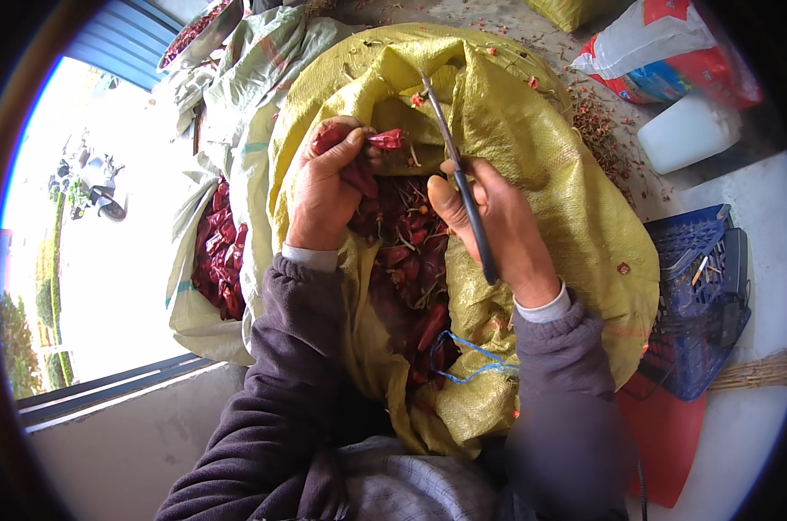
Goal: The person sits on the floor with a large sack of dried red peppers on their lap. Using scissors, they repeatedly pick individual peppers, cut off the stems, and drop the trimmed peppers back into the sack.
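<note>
My left hand (328,179) is closed around several dried red chili peppers (386,139), with one pepper end poking out past the thumb. In my right hand (498,215) lies a long-bladed cutting tool (447,130) with a black handle, seen edge-on; I cannot tell whether it is a knife or scissors. Its blade points up and away, right of the peppers and apart from them. A small red bit (418,99) shows beside the blade. Below both hands, a yellow woven sack (537,163) gapes around more dried chilies (406,260). A blue cord (472,342) crosses its near side.
On the left, a pale woven sack (185,306) holds dried chilies, and a metal bowl (221,32) stands behind. To the right are a blue plastic crate (686,241), a white plastic container (683,133) and a printed bag (660,52). Chili scraps (599,124) litter the floor.
</note>
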Demonstrator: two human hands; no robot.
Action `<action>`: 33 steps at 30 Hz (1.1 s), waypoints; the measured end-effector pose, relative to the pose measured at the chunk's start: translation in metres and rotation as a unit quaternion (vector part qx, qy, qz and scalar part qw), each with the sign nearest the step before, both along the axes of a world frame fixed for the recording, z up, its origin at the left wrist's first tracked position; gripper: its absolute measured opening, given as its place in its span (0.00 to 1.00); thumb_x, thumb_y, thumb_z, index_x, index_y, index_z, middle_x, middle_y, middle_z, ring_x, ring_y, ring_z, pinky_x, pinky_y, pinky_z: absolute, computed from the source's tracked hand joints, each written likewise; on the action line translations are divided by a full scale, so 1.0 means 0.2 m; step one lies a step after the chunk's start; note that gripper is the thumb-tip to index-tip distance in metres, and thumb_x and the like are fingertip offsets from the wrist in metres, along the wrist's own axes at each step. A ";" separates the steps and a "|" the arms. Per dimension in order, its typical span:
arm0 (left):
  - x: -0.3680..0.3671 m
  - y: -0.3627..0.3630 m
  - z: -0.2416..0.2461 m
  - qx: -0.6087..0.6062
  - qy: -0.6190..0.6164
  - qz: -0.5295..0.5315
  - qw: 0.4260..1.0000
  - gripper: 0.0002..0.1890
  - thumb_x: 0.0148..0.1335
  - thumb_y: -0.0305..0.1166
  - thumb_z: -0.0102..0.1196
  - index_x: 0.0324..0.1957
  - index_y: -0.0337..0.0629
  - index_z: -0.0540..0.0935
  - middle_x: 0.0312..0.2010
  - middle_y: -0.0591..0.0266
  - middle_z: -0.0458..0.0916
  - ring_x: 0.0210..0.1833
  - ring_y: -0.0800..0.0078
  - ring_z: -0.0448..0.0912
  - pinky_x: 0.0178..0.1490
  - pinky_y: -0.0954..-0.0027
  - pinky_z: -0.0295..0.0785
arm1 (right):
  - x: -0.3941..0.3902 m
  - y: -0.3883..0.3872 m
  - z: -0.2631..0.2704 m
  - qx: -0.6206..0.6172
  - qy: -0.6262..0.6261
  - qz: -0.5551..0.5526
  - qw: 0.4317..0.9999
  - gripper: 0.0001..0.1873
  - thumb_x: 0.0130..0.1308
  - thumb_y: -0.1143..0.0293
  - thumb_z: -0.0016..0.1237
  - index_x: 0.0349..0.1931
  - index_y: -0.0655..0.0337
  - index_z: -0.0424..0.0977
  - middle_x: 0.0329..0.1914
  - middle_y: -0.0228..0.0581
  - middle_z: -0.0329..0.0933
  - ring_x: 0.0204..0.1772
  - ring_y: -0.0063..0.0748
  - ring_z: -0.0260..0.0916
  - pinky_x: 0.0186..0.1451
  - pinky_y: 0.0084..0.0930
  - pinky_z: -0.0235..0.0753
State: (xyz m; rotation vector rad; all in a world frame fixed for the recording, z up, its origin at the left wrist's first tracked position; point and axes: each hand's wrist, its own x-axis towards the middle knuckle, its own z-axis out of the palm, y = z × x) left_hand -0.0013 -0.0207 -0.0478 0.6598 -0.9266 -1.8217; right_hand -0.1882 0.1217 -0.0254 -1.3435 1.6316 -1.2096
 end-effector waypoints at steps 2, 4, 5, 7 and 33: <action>-0.02 0.00 -0.01 0.010 0.021 -0.024 0.999 0.08 0.71 0.21 0.57 0.50 0.35 0.80 0.40 0.56 0.84 0.39 0.66 0.84 0.44 0.65 0.82 | 0.03 -0.01 0.00 -0.044 -0.097 -0.015 0.994 0.32 0.73 0.44 0.57 0.59 0.67 0.73 0.31 0.26 0.68 0.33 0.16 0.65 0.37 0.16 0.67; -0.04 -0.01 -0.02 0.037 0.053 -0.020 0.998 0.08 0.71 0.21 0.57 0.50 0.35 0.80 0.40 0.55 0.84 0.38 0.65 0.83 0.44 0.63 0.82 | 0.01 -0.03 0.01 -0.106 -0.175 -0.011 0.979 0.34 0.75 0.43 0.54 0.64 0.66 0.68 0.42 0.37 0.77 0.37 0.19 0.70 0.42 0.20 0.73; -0.05 -0.01 -0.03 0.040 0.076 -0.027 0.996 0.08 0.71 0.21 0.57 0.51 0.35 0.79 0.41 0.55 0.83 0.38 0.65 0.83 0.44 0.62 0.82 | -0.01 -0.03 0.02 -0.226 -0.205 -0.046 0.951 0.37 0.75 0.37 0.48 0.65 0.63 0.67 0.48 0.46 0.81 0.39 0.24 0.73 0.47 0.26 0.77; -0.06 -0.03 -0.04 0.056 0.086 -0.009 0.995 0.09 0.71 0.21 0.57 0.51 0.36 0.79 0.41 0.55 0.83 0.39 0.64 0.83 0.44 0.62 0.83 | -0.04 -0.03 0.02 -0.261 -0.418 -0.080 0.867 0.40 0.74 0.31 0.43 0.65 0.61 0.67 0.51 0.49 0.81 0.43 0.29 0.76 0.50 0.31 0.78; -0.02 -0.06 -0.03 0.034 0.127 -0.065 0.989 0.10 0.71 0.23 0.56 0.53 0.35 0.78 0.42 0.54 0.82 0.37 0.66 0.79 0.41 0.64 0.78 | 0.09 0.02 0.00 -0.105 0.222 -0.037 0.969 0.31 0.63 0.40 0.64 0.38 0.64 0.73 0.19 0.45 0.70 0.24 0.52 0.74 0.29 0.43 0.70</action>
